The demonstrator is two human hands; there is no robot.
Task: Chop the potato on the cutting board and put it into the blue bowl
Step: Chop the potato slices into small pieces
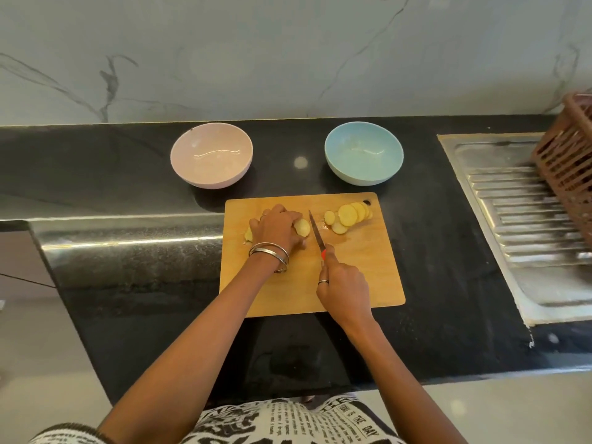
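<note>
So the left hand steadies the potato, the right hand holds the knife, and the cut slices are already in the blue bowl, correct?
Not quite. The head view shows the cut slices lying on the cutting board; nothing shows in the blue bowl. The rest holds: left hand steadies the potato, right hand holds the knife.
</note>
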